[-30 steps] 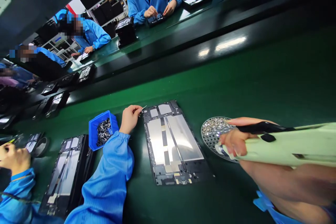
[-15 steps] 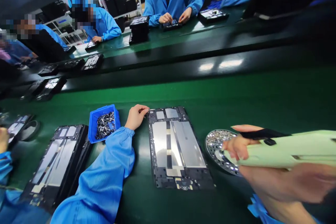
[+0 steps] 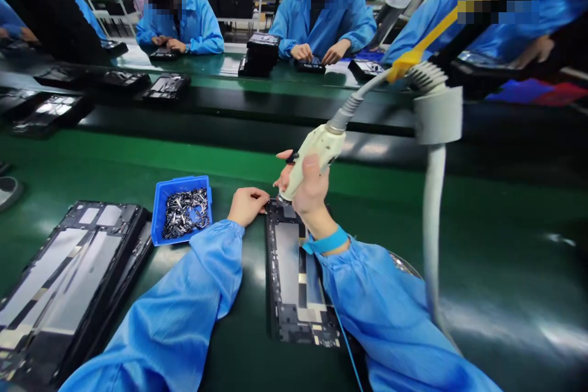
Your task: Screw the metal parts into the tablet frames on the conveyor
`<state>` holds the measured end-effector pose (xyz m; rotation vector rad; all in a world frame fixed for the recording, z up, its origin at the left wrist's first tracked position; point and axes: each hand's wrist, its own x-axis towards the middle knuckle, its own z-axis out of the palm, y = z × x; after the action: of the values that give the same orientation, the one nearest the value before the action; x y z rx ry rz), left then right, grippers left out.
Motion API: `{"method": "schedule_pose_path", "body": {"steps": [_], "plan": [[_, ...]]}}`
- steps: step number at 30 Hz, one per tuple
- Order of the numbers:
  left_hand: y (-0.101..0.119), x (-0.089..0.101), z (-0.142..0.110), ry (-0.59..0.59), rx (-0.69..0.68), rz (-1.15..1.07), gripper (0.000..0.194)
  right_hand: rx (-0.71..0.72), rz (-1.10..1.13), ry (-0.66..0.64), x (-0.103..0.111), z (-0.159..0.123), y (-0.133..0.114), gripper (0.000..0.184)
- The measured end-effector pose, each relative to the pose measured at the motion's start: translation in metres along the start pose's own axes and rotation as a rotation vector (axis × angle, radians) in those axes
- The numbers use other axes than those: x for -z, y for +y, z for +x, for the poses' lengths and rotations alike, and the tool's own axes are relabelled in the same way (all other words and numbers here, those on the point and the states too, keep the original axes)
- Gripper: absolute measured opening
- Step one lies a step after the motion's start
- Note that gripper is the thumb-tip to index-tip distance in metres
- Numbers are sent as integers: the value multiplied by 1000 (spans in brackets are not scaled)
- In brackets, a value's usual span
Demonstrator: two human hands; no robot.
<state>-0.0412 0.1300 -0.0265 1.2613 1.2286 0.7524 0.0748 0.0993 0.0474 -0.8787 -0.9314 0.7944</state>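
Swung in from the far side, the right hand (image 3: 312, 187) now carries a pale green electric screwdriver (image 3: 316, 156) over the top corner of a tablet frame (image 3: 289, 257), its tip at or just above that corner; whether they touch is hidden. That hand is closed firmly around the tool's body. The left hand (image 3: 247, 207) lies just left of the same corner, fingers curled together at the frame's edge; whether they pinch a small screw, I cannot tell. Both hands now meet at this one spot on the frame, which lies flat on the green table (image 3: 505, 214). Left of the frame sit a blue bin (image 3: 180, 181) of screws (image 3: 184, 214) and a second frame (image 3: 68, 263). Right of it, a round metal tray (image 3: 402, 263) is mostly hidden by the right sleeve (image 3: 381, 312), and a white hose (image 3: 432, 214) hangs down.
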Motion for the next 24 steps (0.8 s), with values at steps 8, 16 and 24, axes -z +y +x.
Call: {"method": "schedule_pose_path", "body": {"steps": [8, 16, 24], "plan": [[-4, -4, -2, -17, 17, -17, 16, 37, -31, -8, -6, 4, 27, 63], [-6, -6, -2, -28, 14, -2, 14, 5, -17, -10, -8, 3, 30, 65], [-9, -5, 1, -18, 4, 37, 14, -12, 7, 34, -11, 2, 32, 66]]}}
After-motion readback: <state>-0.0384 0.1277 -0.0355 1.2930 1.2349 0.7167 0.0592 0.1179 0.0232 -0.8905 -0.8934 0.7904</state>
